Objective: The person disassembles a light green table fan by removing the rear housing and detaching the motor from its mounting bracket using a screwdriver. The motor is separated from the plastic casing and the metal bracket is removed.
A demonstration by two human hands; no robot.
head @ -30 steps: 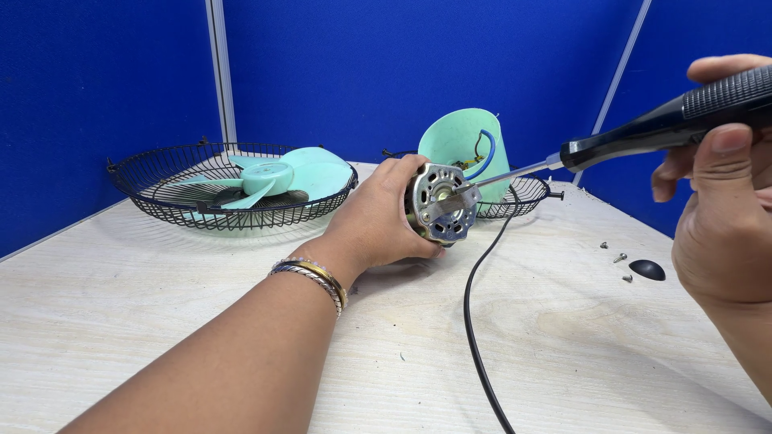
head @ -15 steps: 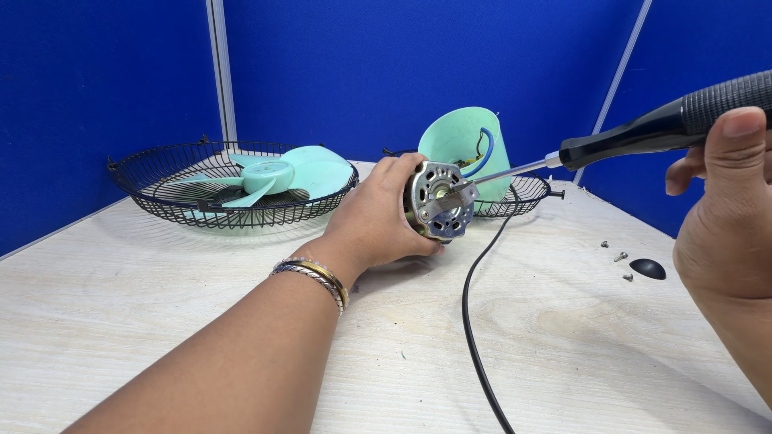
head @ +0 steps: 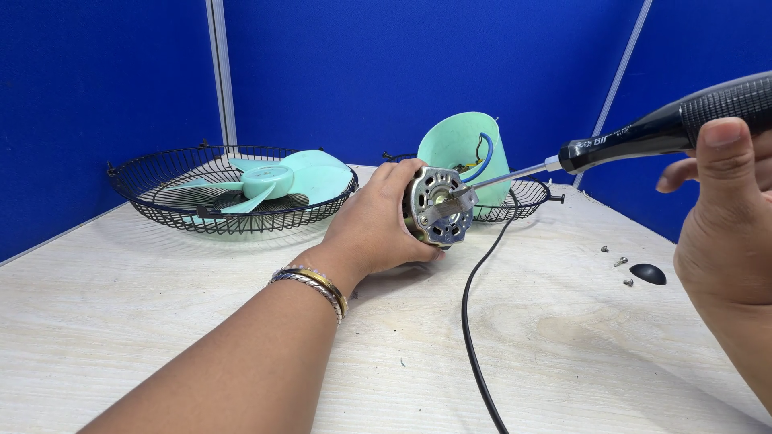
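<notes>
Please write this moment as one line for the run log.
left hand: grips fan motor | right hand: holds screwdriver, tip on motor | loose screws on table

The motor (head: 438, 206) in the middle of the frame is bare metal, its stamped end plate grey and faintly shiny. The screwdriver (head: 643, 133) at upper right has a bright steel shaft, a glossy black plastic neck and a matt, finely ribbed grip. The tabletop (head: 563, 337) is pale, matt wood with visible grain. The guard (head: 161, 201) at left is black coated wire; the fan blade (head: 281, 178) in it is smooth mint-green plastic, as is the housing (head: 454, 141). The cable (head: 470, 337) looks like smooth black rubber.
</notes>
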